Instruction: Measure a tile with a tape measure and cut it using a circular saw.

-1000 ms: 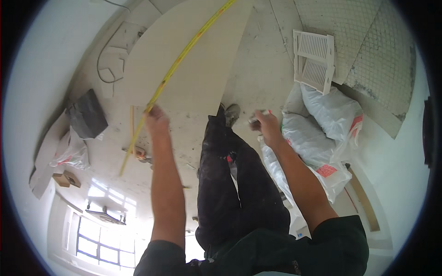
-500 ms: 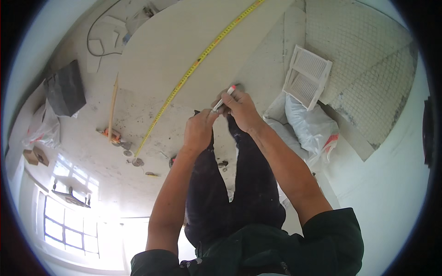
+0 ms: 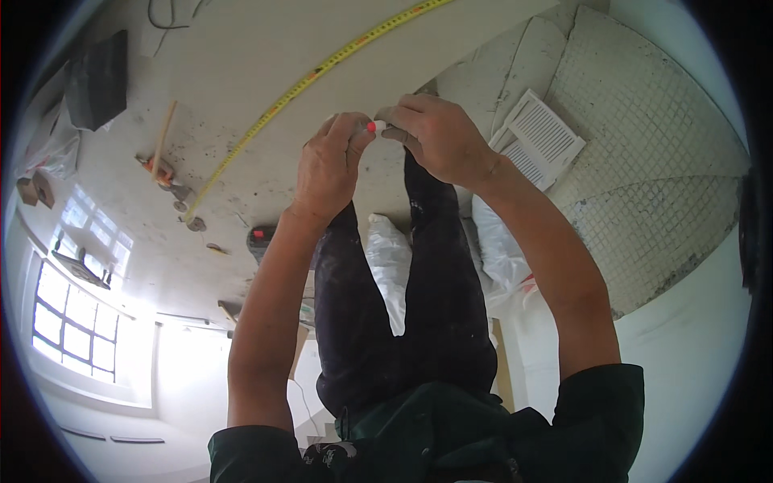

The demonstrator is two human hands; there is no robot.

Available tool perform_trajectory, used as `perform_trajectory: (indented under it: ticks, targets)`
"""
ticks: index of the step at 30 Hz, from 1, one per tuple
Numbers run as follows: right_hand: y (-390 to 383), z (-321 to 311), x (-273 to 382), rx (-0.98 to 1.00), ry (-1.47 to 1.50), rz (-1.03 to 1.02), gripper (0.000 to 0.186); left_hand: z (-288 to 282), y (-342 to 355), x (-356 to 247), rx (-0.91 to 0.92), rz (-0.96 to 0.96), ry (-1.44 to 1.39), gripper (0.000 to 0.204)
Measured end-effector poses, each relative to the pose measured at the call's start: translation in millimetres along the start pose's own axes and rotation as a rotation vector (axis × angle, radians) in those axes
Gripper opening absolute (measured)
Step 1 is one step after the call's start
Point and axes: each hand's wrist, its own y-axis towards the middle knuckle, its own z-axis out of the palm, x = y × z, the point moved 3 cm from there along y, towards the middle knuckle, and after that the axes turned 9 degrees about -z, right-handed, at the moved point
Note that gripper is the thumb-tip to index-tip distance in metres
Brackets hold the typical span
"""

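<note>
A white marker pen with a red end [image 3: 375, 126] is held between my two hands, in front of my legs. My left hand [image 3: 332, 165] has its fingers closed by the red end. From the other side, the closed fingers of my right hand [image 3: 441, 135] meet the white part. Most of the pen is hidden by the fingers. Beyond my hands a yellow tape measure blade [image 3: 278, 107] lies stretched out in a curve over a large pale board [image 3: 241, 56] and the floor.
To the right are a white louvred grille [image 3: 554, 133], white sacks [image 3: 498, 245] and a large grid-patterned panel [image 3: 644, 193]. At left lie an orange tool [image 3: 159, 169] with a wooden stick [image 3: 166, 133] and a dark box-like object [image 3: 98, 80]. A dark case [image 3: 259, 239] sits near my left forearm.
Both hands have come up and slightly apart. The marker's red end has turned from beside the right hand to the left fingers. The view has shifted, so more floor behind my legs shows.
</note>
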Motion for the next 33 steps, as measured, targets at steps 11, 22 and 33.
perform_trajectory:
  ticks: [11,22,33]
  targets:
    - [-66.8,-10.1,-71.4,0.339,-0.127,-0.012,0.014,102.2,15.1,-1.1,0.286,0.211,0.461,0.023]
    - [16.4,-28.6,-161.6,-0.625,0.559,0.868,0.034,22.0,101.3,84.2,-0.541,0.086,0.582,0.029]
    - [-7.1,34.2,-132.9,-0.681,0.526,0.976,0.026,16.3,-48.9,210.4,-0.089,-0.358,0.051,0.025]
